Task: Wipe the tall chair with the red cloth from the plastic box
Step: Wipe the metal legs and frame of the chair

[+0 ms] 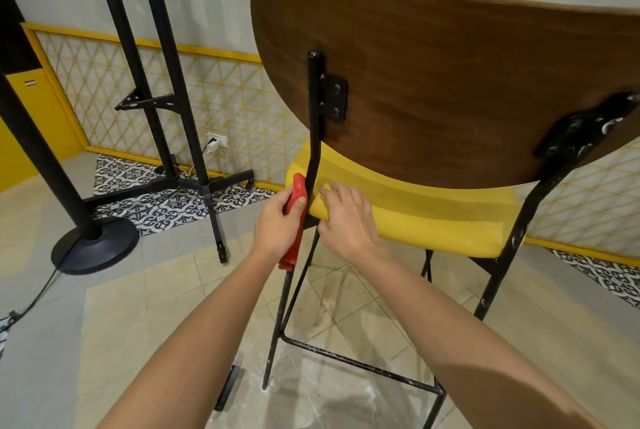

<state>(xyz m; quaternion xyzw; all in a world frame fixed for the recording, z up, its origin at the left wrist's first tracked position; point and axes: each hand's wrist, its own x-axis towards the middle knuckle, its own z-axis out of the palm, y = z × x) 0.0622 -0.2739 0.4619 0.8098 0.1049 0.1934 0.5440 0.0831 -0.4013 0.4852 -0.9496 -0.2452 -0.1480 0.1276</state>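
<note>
- Wiping is judged to be under way, since the red cloth (295, 220) is already out of the plastic box, which is nowhere in view.
- At about nine o'clock of the seat corner, the left hand (277, 228) is clenched around the cloth, which is bunched into a long roll and pressed against the black upright rod (314, 123) of the tall chair (450, 82), just where the rod bends down past the seat.
- Just beside it, at three o'clock of the rod, the right hand (346, 217) is laid on the rear left corner of the yellow seat (433, 213), fingers curled over the edge; nothing else is held, and the chair seems to be steadied by it.
- Farther right, the wooden backrest (467, 57) looks clean, though whether it has been wiped cannot be told.
- White specks are seen on the right bracket (585, 130), the right leg (512, 238) and the lower footrest bar (360, 362), so those parts are judged to remain.
</note>
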